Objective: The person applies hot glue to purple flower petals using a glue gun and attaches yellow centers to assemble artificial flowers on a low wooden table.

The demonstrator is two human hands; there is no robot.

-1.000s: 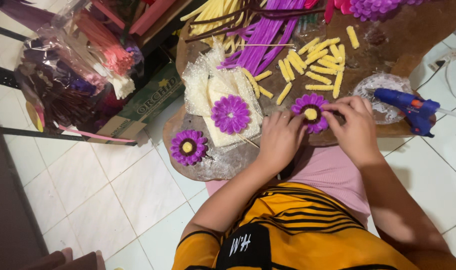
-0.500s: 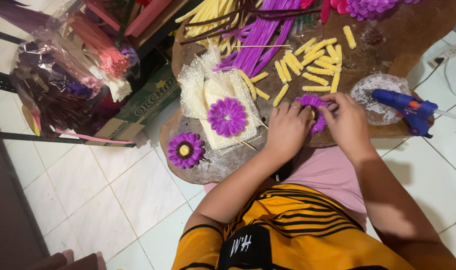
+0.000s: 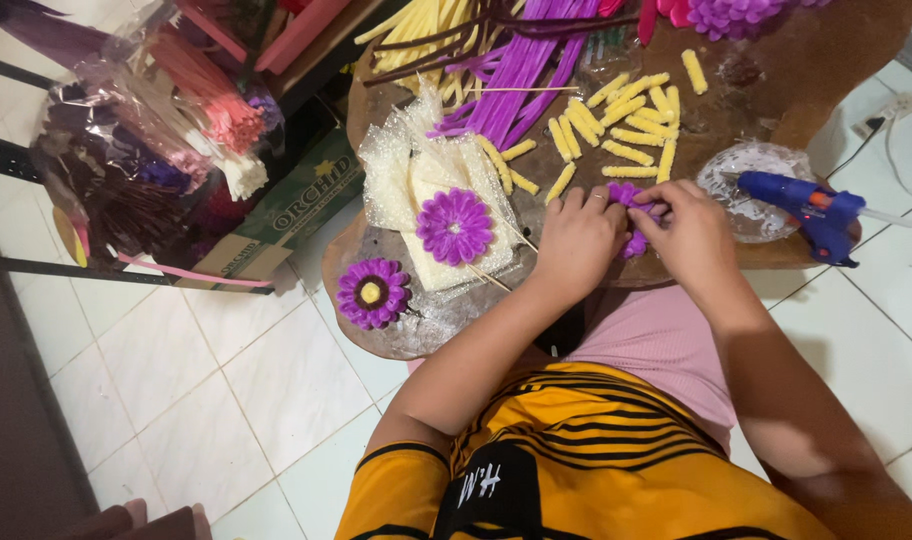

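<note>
**Low wooden table, flower in hand**

Low wooden table (image 3: 776,60) over white tile. I log left hand (image 3: 581,240) and right hand (image 3: 686,235) both pinching a purple flower (image 3: 631,195) at the near edge. Looks light, soft, crushable; grip the rim petals.

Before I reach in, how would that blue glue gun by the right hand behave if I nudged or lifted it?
The blue glue gun looks rigid and fairly light, judging by its plastic body. It lies tilted across a clear plastic dish at the brown table's edge, so a push might tip it off. A white cord runs on the floor nearby; if it is the gun's, it may drag.
</note>
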